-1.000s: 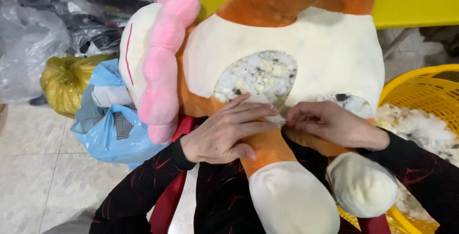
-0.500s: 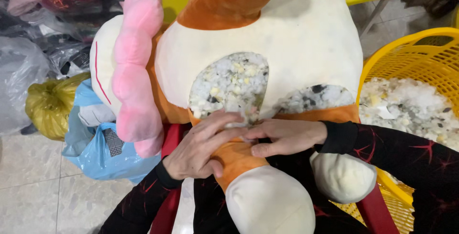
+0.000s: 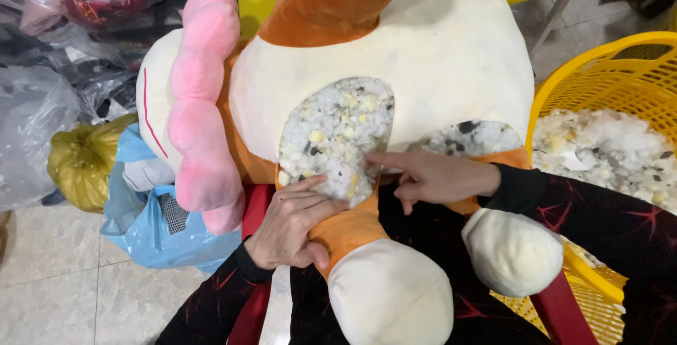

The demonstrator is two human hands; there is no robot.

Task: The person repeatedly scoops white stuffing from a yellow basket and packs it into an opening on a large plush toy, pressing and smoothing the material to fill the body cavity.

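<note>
Right now you are keeping the big plush toy (image 3: 423,56) propped across your lap, belly seam facing up, so the opening (image 3: 335,137) in its cream front is lying directly under your eyes and both hands can get at it. Your left hand (image 3: 289,225) is wrapping around the orange leg (image 3: 349,228) just below that gap; the fingers are curled loosely over the fabric and the thumb is pressing at the lower lip of the opening, which seems to be holding the cloth taut and stopping the loose stuffing (image 3: 331,130) from spilling down. Your right hand (image 3: 434,176) is lying mostly flat, nothing gripped in it, with the index finger stretched out and pointing into the right edge of the gap, touching the speckled white filling there as if poking it inward. A second patch of filling (image 3: 469,137) is showing just above that wrist. The yellow basket (image 3: 564,87) is sitting close at your right, heaped with the same shredded fill, within easy reach. A blue plastic bag (image 3: 151,228) and a yellowish bag (image 3: 81,161) are resting on the tiled floor at your left, clear of the toy
</note>
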